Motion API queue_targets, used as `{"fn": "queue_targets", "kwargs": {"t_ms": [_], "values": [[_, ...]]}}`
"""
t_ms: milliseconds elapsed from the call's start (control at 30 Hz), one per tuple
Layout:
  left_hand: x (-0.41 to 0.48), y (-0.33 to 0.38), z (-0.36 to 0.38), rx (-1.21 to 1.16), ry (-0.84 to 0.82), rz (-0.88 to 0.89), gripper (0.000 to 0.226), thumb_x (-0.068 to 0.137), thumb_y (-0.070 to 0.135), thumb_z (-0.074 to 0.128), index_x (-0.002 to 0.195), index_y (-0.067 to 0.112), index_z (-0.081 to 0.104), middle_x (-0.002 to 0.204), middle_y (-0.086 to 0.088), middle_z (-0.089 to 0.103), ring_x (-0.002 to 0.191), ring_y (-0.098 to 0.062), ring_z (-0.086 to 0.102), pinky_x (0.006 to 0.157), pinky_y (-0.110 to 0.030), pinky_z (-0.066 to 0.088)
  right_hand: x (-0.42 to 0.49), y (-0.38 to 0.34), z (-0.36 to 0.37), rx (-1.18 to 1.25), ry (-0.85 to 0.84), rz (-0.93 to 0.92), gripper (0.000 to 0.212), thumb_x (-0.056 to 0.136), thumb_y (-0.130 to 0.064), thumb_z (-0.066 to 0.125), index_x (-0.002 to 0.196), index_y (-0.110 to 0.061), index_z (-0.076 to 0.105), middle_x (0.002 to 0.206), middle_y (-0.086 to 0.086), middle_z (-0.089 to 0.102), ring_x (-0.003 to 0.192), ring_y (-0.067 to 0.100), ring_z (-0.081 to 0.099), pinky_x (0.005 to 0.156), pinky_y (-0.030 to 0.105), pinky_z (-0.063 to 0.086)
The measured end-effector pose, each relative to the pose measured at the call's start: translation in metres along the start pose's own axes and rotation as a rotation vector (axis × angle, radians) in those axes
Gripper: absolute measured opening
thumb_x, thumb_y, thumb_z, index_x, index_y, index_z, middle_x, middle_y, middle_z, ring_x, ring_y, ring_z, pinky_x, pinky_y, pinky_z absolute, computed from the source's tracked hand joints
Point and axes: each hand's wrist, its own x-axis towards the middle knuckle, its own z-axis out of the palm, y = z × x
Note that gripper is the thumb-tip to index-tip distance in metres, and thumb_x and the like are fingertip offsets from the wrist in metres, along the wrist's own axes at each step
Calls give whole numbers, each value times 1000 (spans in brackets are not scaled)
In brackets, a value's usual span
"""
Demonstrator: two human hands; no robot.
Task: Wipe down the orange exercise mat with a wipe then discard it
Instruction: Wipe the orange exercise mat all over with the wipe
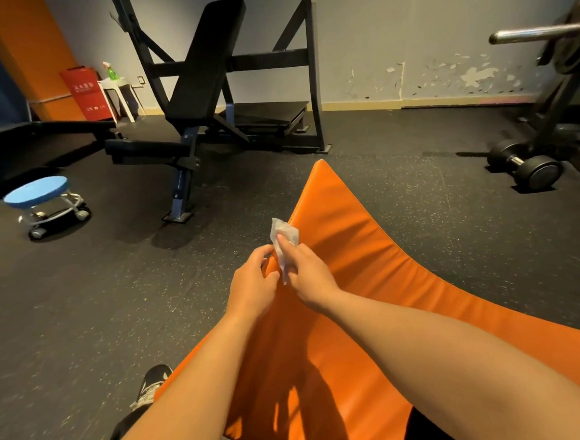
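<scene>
Where the head view looks forward and down across a gym floor, the orange padded exercise mat [369,248] lies on the dark speckled rubber floor [83,320]. It runs from the lower right of the frame to a far corner near the middle. Both bare forearms reach out over it, and the hands meet above its left edge.

The right hand [308,275] pinches the crumpled white wipe [284,235] between thumb and fingertips. The upper part of the wipe sticks up above the fingers and a thin tail hangs below them. The left hand [252,286] is just beside it, with fingers curled in toward the wipe's lower part. Whether they actually grip the wipe cannot be told. The wipe is held clear of the mat's surface, over the edge.

A black and white patterned shoe [154,384] shows beside the mat's near left edge. Further back stands a black incline weight bench [202,71], with a round blue stool on castors [40,196] to its left. A black dumbbell [525,167] lies well apart on the right. Against the far wall are a red box [84,93] and a green spray bottle [112,72], which stands on a small white table [120,89].
</scene>
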Motion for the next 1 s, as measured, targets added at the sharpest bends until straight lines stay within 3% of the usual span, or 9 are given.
{"fn": "queue_targets", "kwargs": {"t_ms": [167,333,433,533,600,700,767,900,1000], "values": [[-1,1,4,72,7,-7,48,99,23,61,141,41,46,134,3,62,118,-21,60,97,-41,52,1,1,-3,27,55,135,67,107,-17,47,159,-45,16,122,-3,48,104,14,55,78,15,42],[-1,10,6,40,-4,20,48,100,19,60,143,34,48,136,5,60,120,-17,59,96,-34,50,-3,6,-3,204,143,380,56,110,-19,40,160,-38,23,148,-1,45,129,21,51,102,29,43],[3,10,1,20,-43,45,49,98,19,61,143,36,48,132,6,61,118,-16,60,95,-34,51,4,0,-13,320,254,407,43,110,-21,40,152,-26,42,141,-1,54,122,16,54,89,13,38],[4,8,-4,32,-122,64,54,97,18,63,145,36,45,129,11,58,113,-10,58,94,-32,51,12,-11,-20,346,277,309,43,108,-18,46,150,-26,47,119,-4,55,108,12,56,69,-1,37],[2,8,-4,26,-134,60,56,98,17,63,146,37,44,128,12,56,111,-7,56,92,-30,51,10,-8,-19,383,259,341,45,108,-19,47,152,-26,44,120,-4,54,111,13,56,80,7,39],[0,8,-2,-5,-74,52,54,98,16,62,145,37,47,134,11,58,108,-4,54,93,-32,52,0,3,-12,485,252,523,44,107,-13,47,151,-18,46,141,4,55,127,24,55,93,23,40],[-1,9,-3,-29,-53,43,52,98,16,61,144,37,49,134,11,58,108,-3,53,95,-34,52,0,-1,-11,519,299,579,41,106,-12,48,146,-16,52,142,7,55,121,23,57,96,27,44],[-3,8,-5,-37,-52,47,52,97,15,62,143,37,50,133,9,60,114,-9,56,97,-35,51,13,-19,-24,492,328,447,39,106,-16,52,145,-17,56,144,5,56,128,24,56,99,25,46],[-4,10,-5,-45,-43,39,51,97,15,62,143,35,51,135,7,60,119,-12,57,99,-37,51,17,-11,-23,494,345,452,39,104,-14,56,142,-21,59,137,2,57,123,22,58,91,18,45]]}}
